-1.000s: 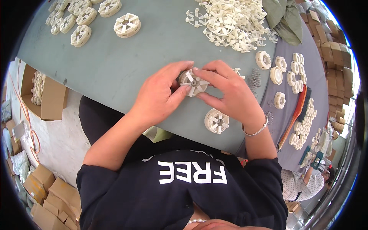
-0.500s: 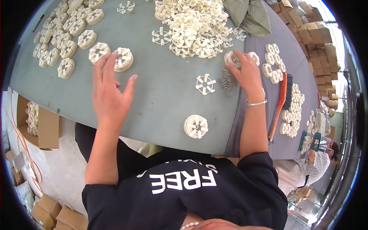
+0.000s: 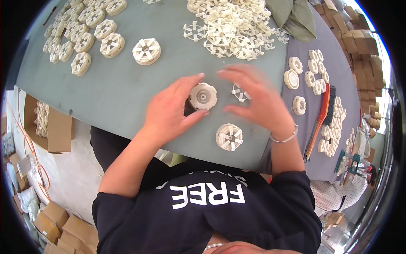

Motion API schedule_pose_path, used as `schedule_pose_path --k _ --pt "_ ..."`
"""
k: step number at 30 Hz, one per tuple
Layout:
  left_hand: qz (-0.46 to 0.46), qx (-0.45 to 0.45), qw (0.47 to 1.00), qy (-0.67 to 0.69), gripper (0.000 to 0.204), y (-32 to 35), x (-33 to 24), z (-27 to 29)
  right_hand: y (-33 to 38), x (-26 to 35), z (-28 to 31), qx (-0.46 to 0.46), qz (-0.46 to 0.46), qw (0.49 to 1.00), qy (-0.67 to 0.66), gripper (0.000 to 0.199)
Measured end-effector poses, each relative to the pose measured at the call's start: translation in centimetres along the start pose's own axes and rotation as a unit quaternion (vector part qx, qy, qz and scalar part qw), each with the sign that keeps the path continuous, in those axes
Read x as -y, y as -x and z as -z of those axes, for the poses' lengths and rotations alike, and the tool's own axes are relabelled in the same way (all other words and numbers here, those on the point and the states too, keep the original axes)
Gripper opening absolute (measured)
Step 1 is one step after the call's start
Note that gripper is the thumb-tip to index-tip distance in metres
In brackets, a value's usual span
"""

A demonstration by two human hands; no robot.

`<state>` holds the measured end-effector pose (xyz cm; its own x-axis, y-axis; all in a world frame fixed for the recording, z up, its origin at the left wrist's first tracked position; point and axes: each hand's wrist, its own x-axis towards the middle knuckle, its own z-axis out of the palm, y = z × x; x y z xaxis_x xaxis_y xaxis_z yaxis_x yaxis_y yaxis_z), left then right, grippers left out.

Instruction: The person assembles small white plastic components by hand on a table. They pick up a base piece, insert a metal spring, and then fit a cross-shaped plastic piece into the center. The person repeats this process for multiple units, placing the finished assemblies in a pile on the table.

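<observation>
My left hand [image 3: 171, 106] curves round the left side of a round cream housing [image 3: 203, 96]. Its thumb lies along the lower edge and the fingers along the upper edge. The stepped, hollow face of the housing points up. To its right, my right hand [image 3: 258, 99] is blurred, fingers and thumb apart, with nothing visible between them. Partly under that hand lies a spoked cream ring [image 3: 240, 92]. Nearer me rests an assembled round piece with white spokes [image 3: 229, 137]. The coil springs seen earlier are hidden, probably by the right hand.
Loose spoked rings form a heap [image 3: 237, 29] at the far middle. Finished spoked wheels [image 3: 84, 42] cluster far left, one wheel [image 3: 146, 51] standing apart. On the right are small cream housings [image 3: 291, 79], a red-handled brush [image 3: 319, 120] and more cream parts [image 3: 334, 127]. A carton [image 3: 59, 131] stands lower left.
My left hand has left the spoked wheels at the left and come to the middle. The right hand has moved inward and nearer me. A cream housing now sits between the hands.
</observation>
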<state>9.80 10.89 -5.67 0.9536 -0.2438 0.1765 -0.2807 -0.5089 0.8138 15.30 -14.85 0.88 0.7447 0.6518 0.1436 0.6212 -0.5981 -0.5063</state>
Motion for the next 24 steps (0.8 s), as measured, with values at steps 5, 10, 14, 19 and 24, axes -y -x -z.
schedule_pose_path --k 5,10,14,19,24 --pt "-0.01 0.004 1.0 0.006 0.069 -0.1 -0.2 0.1 1.5 -2.0 0.8 0.051 -0.089 0.993 0.06 0.059" --pt "0.018 0.023 0.999 0.014 0.049 0.0 0.0 0.1 0.8 -1.2 -0.5 0.017 -0.114 0.987 -0.109 0.041" --pt "0.012 0.014 1.0 0.013 0.048 -0.2 -0.2 0.0 -0.1 -2.7 -1.4 0.007 -0.108 0.99 -0.089 0.033" --pt "-0.006 -0.004 0.999 0.031 0.064 -0.1 0.0 0.0 0.2 -4.4 -0.8 -0.04 -0.085 0.996 0.004 0.042" --pt "0.037 0.026 0.996 0.072 0.071 -0.2 -0.3 0.8 1.0 -3.7 0.4 0.012 -0.154 0.986 -0.056 0.055"
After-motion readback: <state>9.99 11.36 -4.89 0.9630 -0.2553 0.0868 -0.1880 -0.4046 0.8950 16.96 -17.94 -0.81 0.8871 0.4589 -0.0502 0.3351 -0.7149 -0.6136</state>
